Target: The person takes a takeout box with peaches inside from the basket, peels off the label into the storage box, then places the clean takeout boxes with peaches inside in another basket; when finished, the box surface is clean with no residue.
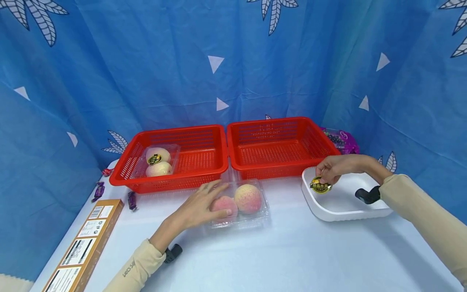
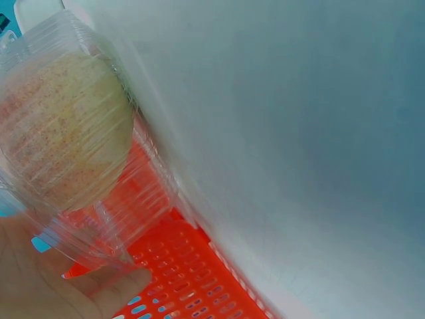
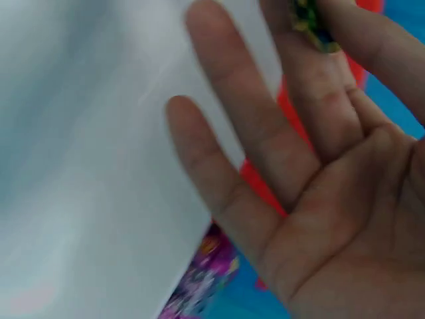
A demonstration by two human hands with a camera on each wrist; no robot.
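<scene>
Head view: clear peach box (image 1: 238, 202) sits mid-table before two red baskets (image 1: 175, 158), the left hand (image 1: 204, 205) resting flat on it with fingers straight. Over the white tray (image 1: 343, 202) near the right edge, the right hand (image 1: 337, 167) pinches a round sticker (image 1: 320, 185).

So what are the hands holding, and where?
The right hand pinches a round sticker by its top edge, over the white tray. The left hand rests on the peach box.

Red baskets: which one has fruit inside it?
The left basket. A clear pack with two pale fruits sits at its left end. The right basket holds nothing that shows.
</scene>
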